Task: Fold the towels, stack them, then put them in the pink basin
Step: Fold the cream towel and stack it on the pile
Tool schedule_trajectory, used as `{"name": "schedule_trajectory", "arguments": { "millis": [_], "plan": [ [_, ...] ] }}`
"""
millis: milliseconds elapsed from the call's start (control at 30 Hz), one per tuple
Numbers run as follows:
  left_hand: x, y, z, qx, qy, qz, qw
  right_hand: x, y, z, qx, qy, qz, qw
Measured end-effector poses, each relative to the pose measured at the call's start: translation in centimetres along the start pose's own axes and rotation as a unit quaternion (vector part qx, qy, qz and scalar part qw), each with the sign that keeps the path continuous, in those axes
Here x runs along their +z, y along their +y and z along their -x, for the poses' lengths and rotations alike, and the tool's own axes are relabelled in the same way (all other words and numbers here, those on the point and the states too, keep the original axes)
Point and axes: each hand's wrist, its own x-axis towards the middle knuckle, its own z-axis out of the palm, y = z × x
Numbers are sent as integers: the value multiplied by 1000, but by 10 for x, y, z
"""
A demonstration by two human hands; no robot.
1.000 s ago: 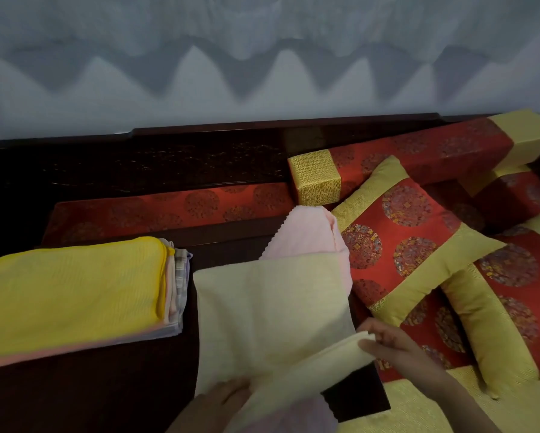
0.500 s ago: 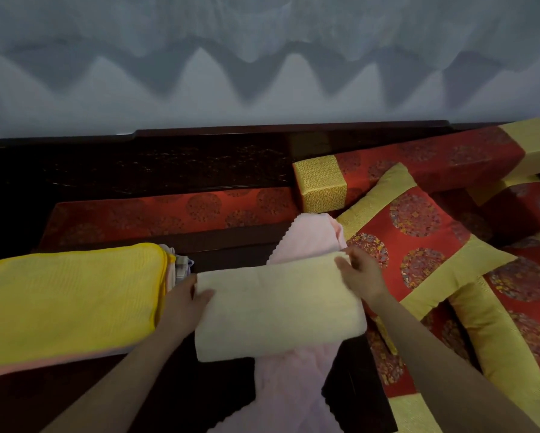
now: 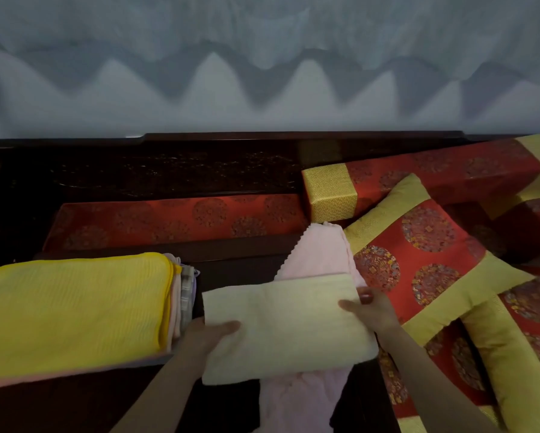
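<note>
The folded cream towel [image 3: 287,326] lies long axis left-to-right across the pink towel [image 3: 321,254] on the bench [image 3: 240,264]. The left hand [image 3: 206,335] and right hand [image 3: 371,310] pinch its ends, fingers probably tucked beneath. The yellow-topped stack [image 3: 74,307] sits just beside the left hand.
</note>
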Motion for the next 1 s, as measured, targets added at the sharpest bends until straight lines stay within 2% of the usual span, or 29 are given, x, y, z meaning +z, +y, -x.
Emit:
{"name": "schedule_trajectory", "arguments": {
  "millis": [67,133,200,300,400,500,567,700,867,1000],
  "plan": [
    [-7,5,5,7,-48,32,998,-3,-1,1,22,-17,14,1000],
    [-17,9,13,48,-62,11,997,-8,-6,7,31,-38,21,999],
    [-29,20,28,116,-51,-43,991,-12,-20,21,-10,-44,74,996],
    [-59,41,55,235,-36,-79,968,-12,-59,52,-119,-48,119,985],
    [-119,65,84,294,16,-61,954,8,-114,99,-199,-79,54,975],
    [-200,83,102,325,83,-11,942,51,-161,138,-182,-164,-50,968],
    [-254,89,104,328,123,10,937,90,-177,153,-148,-214,-96,961],
    [-336,80,73,291,169,14,942,181,-188,167,-109,-240,-106,959],
    [-361,48,23,210,221,-22,952,256,-170,157,-115,-221,-4,969],
    [-356,31,5,149,237,-38,959,270,-154,144,-117,-172,71,976]
  ]
}}
